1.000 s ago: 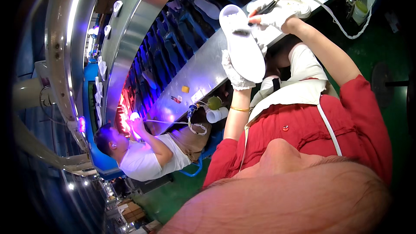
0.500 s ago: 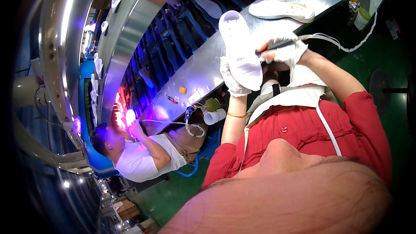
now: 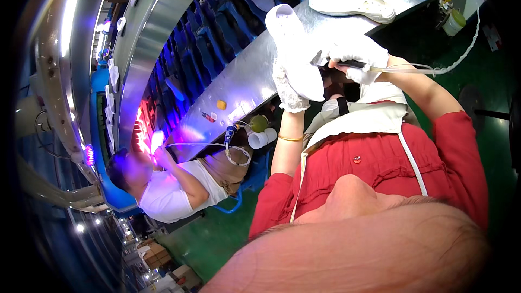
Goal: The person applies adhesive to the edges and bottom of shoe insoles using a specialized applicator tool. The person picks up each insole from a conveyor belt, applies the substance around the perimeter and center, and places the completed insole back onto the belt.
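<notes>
In my gloved left hand (image 3: 292, 100) is a white shoe (image 3: 293, 43), gripped near its lower end, with its toe pointing up and away from me. It is tilted so that its side partly shows. My gloved right hand (image 3: 361, 57) is closed around a dark-handled brush (image 3: 320, 59) whose pale flat tip is at the right edge of the shoe; I cannot tell whether it touches. A clear tube (image 3: 404, 70) runs from the brush handle off to the right. Another white shoe (image 3: 347, 6) lies on the metal bench beyond my hands.
The metal bench (image 3: 247, 70) runs diagonally beside a rack of dark shoe forms (image 3: 217, 32). A yellow block (image 3: 221, 104) and a white cup (image 3: 259, 139) are at lower left. A co-worker (image 3: 176, 190) sits there, holding something glowing. A bottle (image 3: 455, 21) hangs at far right.
The brush has swung to point leftward, and its tip now shows at the shoe's edge. My right hand has turned and the shoe has tilted slightly.
</notes>
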Action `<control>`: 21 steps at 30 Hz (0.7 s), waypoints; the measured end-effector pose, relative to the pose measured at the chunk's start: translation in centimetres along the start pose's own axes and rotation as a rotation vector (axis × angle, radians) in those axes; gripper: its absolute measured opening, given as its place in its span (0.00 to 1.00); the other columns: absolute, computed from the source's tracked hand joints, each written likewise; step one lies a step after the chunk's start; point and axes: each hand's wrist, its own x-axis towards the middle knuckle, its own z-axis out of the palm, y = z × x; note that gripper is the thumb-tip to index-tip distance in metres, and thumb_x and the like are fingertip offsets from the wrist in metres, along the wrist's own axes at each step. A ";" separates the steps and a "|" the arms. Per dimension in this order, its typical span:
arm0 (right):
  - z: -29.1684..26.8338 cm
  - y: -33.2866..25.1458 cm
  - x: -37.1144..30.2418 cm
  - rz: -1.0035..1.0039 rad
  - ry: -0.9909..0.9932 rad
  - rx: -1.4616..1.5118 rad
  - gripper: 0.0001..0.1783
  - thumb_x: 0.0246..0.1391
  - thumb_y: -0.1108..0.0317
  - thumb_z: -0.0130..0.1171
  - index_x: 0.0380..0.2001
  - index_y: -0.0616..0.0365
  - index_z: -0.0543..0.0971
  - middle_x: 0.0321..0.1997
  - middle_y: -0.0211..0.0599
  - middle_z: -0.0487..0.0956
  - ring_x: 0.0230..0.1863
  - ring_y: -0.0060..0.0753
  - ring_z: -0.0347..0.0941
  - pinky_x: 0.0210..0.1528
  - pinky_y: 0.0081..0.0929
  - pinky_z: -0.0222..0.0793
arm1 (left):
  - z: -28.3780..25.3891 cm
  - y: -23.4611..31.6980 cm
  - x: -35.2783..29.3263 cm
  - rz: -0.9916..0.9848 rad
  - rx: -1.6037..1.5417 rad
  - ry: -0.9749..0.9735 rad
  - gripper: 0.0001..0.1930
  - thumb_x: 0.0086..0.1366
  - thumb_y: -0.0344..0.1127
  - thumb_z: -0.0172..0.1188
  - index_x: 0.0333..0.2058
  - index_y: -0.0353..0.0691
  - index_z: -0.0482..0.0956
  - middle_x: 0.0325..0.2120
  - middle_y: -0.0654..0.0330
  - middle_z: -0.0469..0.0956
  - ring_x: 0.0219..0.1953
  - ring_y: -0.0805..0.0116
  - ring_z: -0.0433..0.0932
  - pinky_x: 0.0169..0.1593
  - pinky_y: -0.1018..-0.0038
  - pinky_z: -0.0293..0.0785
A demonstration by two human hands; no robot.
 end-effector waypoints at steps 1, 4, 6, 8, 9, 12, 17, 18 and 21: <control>0.2 -0.5 -0.2 0.131 -0.014 0.139 0.13 0.41 0.84 0.54 0.30 0.54 0.75 0.36 0.39 0.74 0.39 0.39 0.72 0.38 0.28 0.70 | -0.5 0.0 0.2 0.002 -0.002 0.008 0.22 0.64 0.44 0.43 0.52 0.35 0.63 0.41 0.56 0.74 0.40 0.62 0.75 0.40 0.69 0.75; -0.5 -1.1 0.8 -0.163 0.153 0.019 0.14 0.43 0.86 0.51 0.31 0.55 0.75 0.37 0.39 0.74 0.39 0.38 0.72 0.40 0.27 0.70 | -0.6 0.1 0.7 0.030 0.167 -0.019 0.30 0.64 0.53 0.35 0.58 0.39 0.57 0.52 0.55 0.66 0.51 0.59 0.68 0.55 0.66 0.64; -0.4 -1.8 1.3 -0.135 0.099 -0.045 0.15 0.36 0.86 0.53 0.29 0.55 0.75 0.37 0.39 0.74 0.37 0.42 0.72 0.39 0.29 0.70 | 1.4 -0.1 0.3 0.053 0.104 -0.011 0.28 0.64 0.52 0.37 0.56 0.38 0.58 0.49 0.54 0.68 0.47 0.60 0.70 0.50 0.67 0.68; -0.2 -1.7 1.0 -0.226 0.035 -0.095 0.16 0.30 0.85 0.54 0.27 0.56 0.74 0.34 0.40 0.74 0.36 0.46 0.72 0.36 0.31 0.70 | 0.9 0.2 0.7 0.087 0.066 -0.093 0.28 0.64 0.52 0.39 0.55 0.38 0.59 0.46 0.54 0.70 0.45 0.59 0.72 0.47 0.66 0.71; 0.3 -2.0 0.9 -0.203 -0.039 -0.109 0.17 0.27 0.85 0.54 0.27 0.57 0.74 0.31 0.40 0.75 0.35 0.46 0.71 0.34 0.31 0.69 | 0.3 0.8 0.8 0.095 0.066 -0.091 0.28 0.64 0.52 0.39 0.55 0.38 0.59 0.46 0.54 0.70 0.45 0.59 0.72 0.47 0.66 0.71; -0.2 -4.1 0.1 -0.138 -0.121 -0.008 0.10 0.30 0.84 0.55 0.20 0.58 0.73 0.30 0.41 0.76 0.33 0.45 0.73 0.34 0.32 0.69 | -1.0 1.5 0.7 0.013 0.103 -0.052 0.30 0.62 0.56 0.39 0.55 0.38 0.60 0.46 0.52 0.70 0.43 0.57 0.73 0.44 0.63 0.73; -1.2 -2.9 -0.2 0.187 0.107 0.251 0.07 0.41 0.78 0.60 0.28 0.58 0.78 0.27 0.32 0.77 0.30 0.22 0.73 0.34 0.19 0.70 | -1.0 1.6 0.2 0.012 0.044 -0.065 0.32 0.62 0.58 0.39 0.56 0.40 0.59 0.47 0.52 0.70 0.45 0.57 0.72 0.47 0.63 0.71; -1.5 -2.9 0.4 0.367 0.121 0.348 0.06 0.43 0.74 0.61 0.29 0.58 0.78 0.27 0.32 0.77 0.29 0.20 0.72 0.32 0.17 0.69 | -0.8 1.6 0.3 0.021 0.054 -0.134 0.32 0.61 0.58 0.39 0.56 0.40 0.59 0.48 0.52 0.69 0.47 0.57 0.71 0.50 0.62 0.69; -0.7 -3.2 1.2 0.682 0.213 0.709 0.11 0.47 0.66 0.62 0.32 0.61 0.77 0.24 0.31 0.75 0.22 0.19 0.69 0.24 0.12 0.65 | 0.1 0.6 0.6 0.035 -0.054 -0.053 0.36 0.60 0.61 0.38 0.58 0.39 0.57 0.51 0.49 0.66 0.50 0.53 0.68 0.54 0.59 0.64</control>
